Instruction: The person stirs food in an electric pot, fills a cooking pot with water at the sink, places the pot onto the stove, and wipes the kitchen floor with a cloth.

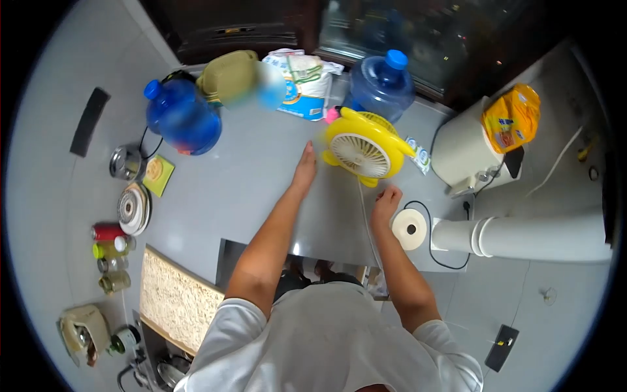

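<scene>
A yellow electric fan (360,153) with a white grille and ear-like yellow projections stands on the grey counter, tilted in this view. My left hand (305,168) is just left of the fan, fingers stretched out and pointing away from me, holding nothing; a small gap seems to separate them. On the near right side of the fan is my right hand (386,201), its fingers curled in. Whatever may be inside those fingers is hidden. A thin pale cord (367,219) runs from beneath the fan to the counter's front edge, between my forearms.
Behind the fan stand a clear water jug (381,88) and a white-and-blue bag (307,88). A blue jug (183,121) is further left. To the right are a cream round lid (409,229), a white appliance (462,147) and a white pipe (535,238). Jars (114,264) line the left.
</scene>
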### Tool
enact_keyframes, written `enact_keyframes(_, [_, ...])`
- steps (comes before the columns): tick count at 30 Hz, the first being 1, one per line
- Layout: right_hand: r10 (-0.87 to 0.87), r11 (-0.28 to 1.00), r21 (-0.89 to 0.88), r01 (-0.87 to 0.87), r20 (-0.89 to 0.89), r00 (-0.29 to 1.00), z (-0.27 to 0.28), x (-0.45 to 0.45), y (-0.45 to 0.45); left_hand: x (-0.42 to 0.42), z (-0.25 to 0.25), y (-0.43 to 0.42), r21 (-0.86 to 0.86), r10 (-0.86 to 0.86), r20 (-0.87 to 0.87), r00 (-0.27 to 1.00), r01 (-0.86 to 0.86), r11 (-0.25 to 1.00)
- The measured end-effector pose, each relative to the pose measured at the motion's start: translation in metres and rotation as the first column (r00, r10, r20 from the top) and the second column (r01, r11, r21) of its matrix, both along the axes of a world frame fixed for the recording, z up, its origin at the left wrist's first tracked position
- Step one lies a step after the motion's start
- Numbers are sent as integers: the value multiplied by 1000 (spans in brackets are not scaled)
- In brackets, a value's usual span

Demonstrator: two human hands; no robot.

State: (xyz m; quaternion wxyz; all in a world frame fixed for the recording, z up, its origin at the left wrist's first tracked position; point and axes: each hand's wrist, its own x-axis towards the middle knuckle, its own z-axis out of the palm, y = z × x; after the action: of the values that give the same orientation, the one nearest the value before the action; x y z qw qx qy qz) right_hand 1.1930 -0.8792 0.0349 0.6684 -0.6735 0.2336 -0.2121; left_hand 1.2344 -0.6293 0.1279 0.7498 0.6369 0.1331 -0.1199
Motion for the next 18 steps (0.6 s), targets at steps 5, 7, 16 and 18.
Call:
enact_keyframes(5, [295, 953, 92, -289, -66, 953, 0, -26, 76, -50, -47, 45, 47, 98, 16, 995, -99, 994])
enact_keyframes(7, [427, 904, 62, -424, -41, 903, -4, -30, 112, -81, -46, 65, 39, 227, -1, 974, -227, 973])
enact_keyframes(16, [780, 626, 126, -770, -80, 621, -18, -67, 246, -209, -73, 162, 43, 485, -89, 870, -483, 874])
enact_keyframes(18, [814, 581, 94, -809, -98, 573, -10, -80, 270, -228, -75, 177, 29, 532, -100, 841, -532, 846])
